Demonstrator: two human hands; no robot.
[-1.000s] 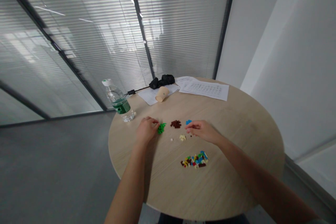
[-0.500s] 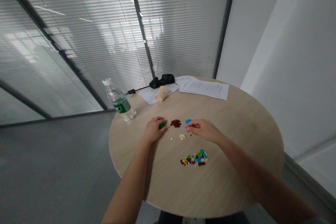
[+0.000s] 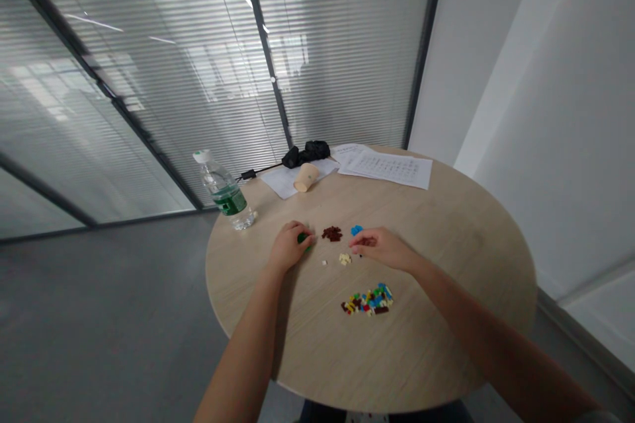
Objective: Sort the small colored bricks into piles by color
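My left hand [image 3: 289, 246] rests on the table with its fingers curled round a small heap of green toy bricks [image 3: 302, 238], partly hidden by the fingers. My right hand [image 3: 380, 246] hovers just in front of a few blue bricks [image 3: 356, 230], thumb and fingertips drawn together; whatever may be between them is too small to make out. Between the hands lie a pile of dark brown bricks [image 3: 332, 233] and a cluster of cream bricks [image 3: 344, 258]. A single white brick [image 3: 324, 262] sits apart. Nearer me is a mixed-colour pile of bricks [image 3: 368, 300].
At the table's left edge stands a water bottle [image 3: 227, 190]. Toward the back are a paper cup [image 3: 306, 177] on its side, a black bundle with a cable [image 3: 307, 153] and printed sheets [image 3: 387, 168]. The round table [image 3: 317, 357] borders a glass partition and wall.
My left fingers and thumb have shifted over the green bricks. My right fingertips have drawn closer together and moved slightly left. The brick piles look the same.
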